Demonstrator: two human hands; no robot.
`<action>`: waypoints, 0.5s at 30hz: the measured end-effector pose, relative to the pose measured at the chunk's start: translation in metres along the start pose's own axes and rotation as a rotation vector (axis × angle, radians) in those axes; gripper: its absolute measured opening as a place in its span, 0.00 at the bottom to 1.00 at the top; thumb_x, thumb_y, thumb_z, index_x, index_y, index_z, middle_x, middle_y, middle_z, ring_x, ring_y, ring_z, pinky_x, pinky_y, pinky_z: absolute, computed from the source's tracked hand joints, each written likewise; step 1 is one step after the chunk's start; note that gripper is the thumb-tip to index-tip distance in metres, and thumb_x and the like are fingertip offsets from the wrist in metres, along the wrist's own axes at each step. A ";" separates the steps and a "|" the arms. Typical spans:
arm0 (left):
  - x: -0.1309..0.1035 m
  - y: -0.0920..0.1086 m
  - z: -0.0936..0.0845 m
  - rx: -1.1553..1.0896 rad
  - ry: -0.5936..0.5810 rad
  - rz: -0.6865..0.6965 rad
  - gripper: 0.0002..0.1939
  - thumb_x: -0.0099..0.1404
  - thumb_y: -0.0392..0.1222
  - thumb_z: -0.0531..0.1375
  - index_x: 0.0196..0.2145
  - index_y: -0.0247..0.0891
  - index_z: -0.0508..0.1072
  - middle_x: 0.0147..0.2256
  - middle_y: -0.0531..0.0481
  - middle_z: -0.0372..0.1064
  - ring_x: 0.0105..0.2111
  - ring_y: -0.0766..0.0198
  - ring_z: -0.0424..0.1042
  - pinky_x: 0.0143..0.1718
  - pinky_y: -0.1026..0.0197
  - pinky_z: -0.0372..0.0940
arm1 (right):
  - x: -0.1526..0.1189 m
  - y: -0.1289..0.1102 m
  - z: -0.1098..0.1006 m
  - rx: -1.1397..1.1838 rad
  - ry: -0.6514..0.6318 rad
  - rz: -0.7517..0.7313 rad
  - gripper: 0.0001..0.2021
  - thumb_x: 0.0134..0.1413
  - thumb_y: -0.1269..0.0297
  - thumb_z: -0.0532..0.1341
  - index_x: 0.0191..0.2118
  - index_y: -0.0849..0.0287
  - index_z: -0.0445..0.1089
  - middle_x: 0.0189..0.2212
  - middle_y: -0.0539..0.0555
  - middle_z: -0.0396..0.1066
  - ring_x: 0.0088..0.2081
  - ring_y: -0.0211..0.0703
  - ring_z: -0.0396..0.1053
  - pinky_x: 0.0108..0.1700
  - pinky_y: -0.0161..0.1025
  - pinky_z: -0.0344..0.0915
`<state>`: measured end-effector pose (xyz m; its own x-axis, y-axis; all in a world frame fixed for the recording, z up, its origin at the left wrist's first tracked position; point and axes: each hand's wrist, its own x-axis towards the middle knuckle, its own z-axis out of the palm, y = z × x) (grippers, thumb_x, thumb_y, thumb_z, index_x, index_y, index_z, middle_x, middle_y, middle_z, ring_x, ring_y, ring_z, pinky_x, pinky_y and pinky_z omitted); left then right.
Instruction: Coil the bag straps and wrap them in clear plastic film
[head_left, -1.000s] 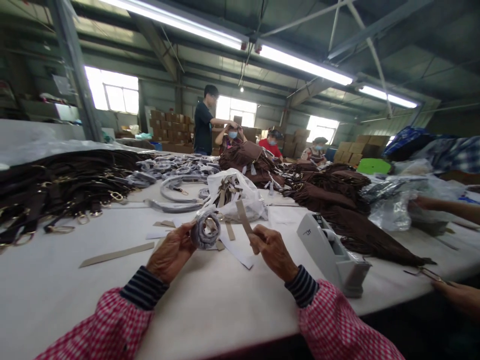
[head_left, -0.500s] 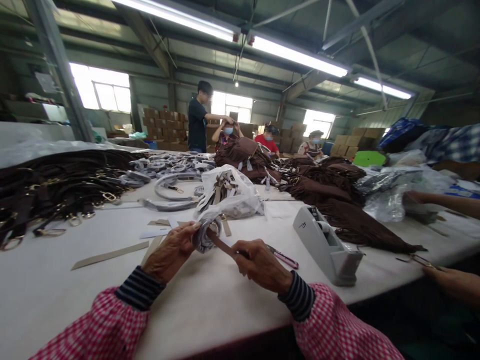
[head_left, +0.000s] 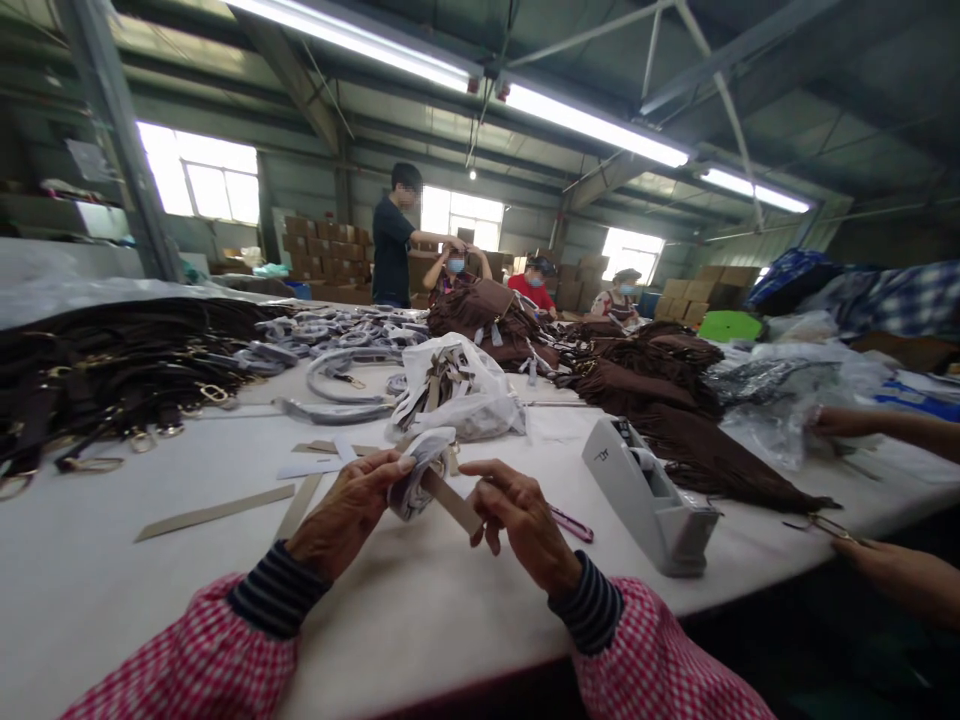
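My left hand [head_left: 351,512] is closed on a coiled strap [head_left: 412,485] in grey-white wrapping, pinching its left side above the table. A flat taupe strip [head_left: 454,503] passes through the coil's middle and sticks out down to the right. At that strip's free end is my right hand [head_left: 521,520], its index finger stretched out and the others loosely bent and apart. Its fingertips are by the strip's end; whether they touch is unclear. Just behind the coil lies a clear plastic bag [head_left: 480,400] filled with similar strips.
A grey tape dispenser [head_left: 649,500] and pink cutter [head_left: 571,523] are on the right. Loose strips [head_left: 214,512] lie left. Dark straps with buckles [head_left: 112,380], wrapped handles [head_left: 352,330] and brown fringed pieces [head_left: 697,440] are piled behind. A co-worker's hand [head_left: 900,570] reaches in at right.
My right hand has loosened from the strip's end, its index finger now stretched out. The coil has turned a little in my left hand, and more of the strip shows.
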<state>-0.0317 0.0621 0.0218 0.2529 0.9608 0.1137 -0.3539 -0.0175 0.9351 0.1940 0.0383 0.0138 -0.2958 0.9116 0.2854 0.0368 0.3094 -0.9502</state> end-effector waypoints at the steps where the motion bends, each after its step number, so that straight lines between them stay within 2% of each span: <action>1: 0.000 -0.001 0.002 0.008 -0.017 -0.004 0.13 0.60 0.47 0.73 0.34 0.33 0.82 0.33 0.46 0.76 0.32 0.63 0.68 0.33 0.65 0.64 | -0.005 0.003 -0.003 -0.115 0.049 -0.097 0.17 0.64 0.59 0.58 0.56 0.57 0.68 0.33 0.51 0.73 0.27 0.39 0.72 0.22 0.31 0.62; 4: -0.002 -0.006 0.011 0.056 -0.085 -0.020 0.13 0.62 0.49 0.71 0.31 0.34 0.80 0.30 0.48 0.74 0.29 0.64 0.66 0.32 0.63 0.62 | -0.020 0.008 -0.008 -0.566 0.088 -0.458 0.17 0.62 0.71 0.59 0.56 0.56 0.68 0.43 0.56 0.74 0.37 0.42 0.73 0.36 0.37 0.71; 6: -0.006 -0.007 0.020 0.134 -0.119 -0.022 0.15 0.62 0.50 0.70 0.28 0.35 0.78 0.26 0.50 0.71 0.26 0.64 0.64 0.30 0.62 0.60 | -0.030 0.005 -0.007 -0.792 0.060 -0.668 0.12 0.66 0.74 0.56 0.50 0.57 0.71 0.41 0.57 0.75 0.40 0.44 0.73 0.42 0.40 0.71; 8: -0.012 -0.007 0.030 0.293 -0.141 0.011 0.14 0.62 0.49 0.69 0.27 0.36 0.77 0.25 0.52 0.68 0.26 0.64 0.62 0.30 0.62 0.58 | -0.042 0.001 -0.006 -0.930 0.061 -0.802 0.11 0.68 0.76 0.54 0.43 0.58 0.73 0.37 0.57 0.75 0.38 0.45 0.72 0.40 0.40 0.71; 10: -0.020 -0.008 0.040 0.532 -0.163 0.130 0.12 0.62 0.48 0.69 0.27 0.38 0.77 0.27 0.52 0.69 0.30 0.61 0.65 0.33 0.60 0.58 | -0.055 0.000 -0.005 -0.997 0.096 -0.852 0.12 0.68 0.76 0.54 0.40 0.57 0.74 0.37 0.58 0.76 0.38 0.46 0.72 0.39 0.41 0.71; 13: -0.031 -0.019 0.051 0.869 -0.208 0.375 0.09 0.64 0.45 0.67 0.29 0.40 0.76 0.33 0.49 0.71 0.36 0.56 0.68 0.39 0.57 0.61 | -0.074 0.006 -0.006 -1.022 0.138 -0.807 0.12 0.68 0.76 0.54 0.39 0.57 0.74 0.45 0.61 0.76 0.45 0.49 0.72 0.43 0.44 0.72; 15: -0.035 -0.033 0.054 1.013 -0.259 0.489 0.07 0.66 0.44 0.65 0.31 0.40 0.75 0.35 0.47 0.72 0.38 0.54 0.69 0.42 0.56 0.62 | -0.082 0.013 -0.007 -1.024 0.111 -0.761 0.13 0.69 0.74 0.54 0.38 0.58 0.74 0.45 0.61 0.76 0.45 0.49 0.71 0.43 0.43 0.73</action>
<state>0.0202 0.0139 0.0052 0.5064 0.7067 0.4941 0.3902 -0.6988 0.5996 0.2249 -0.0307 -0.0209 -0.4866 0.4158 0.7683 0.6232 0.7816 -0.0283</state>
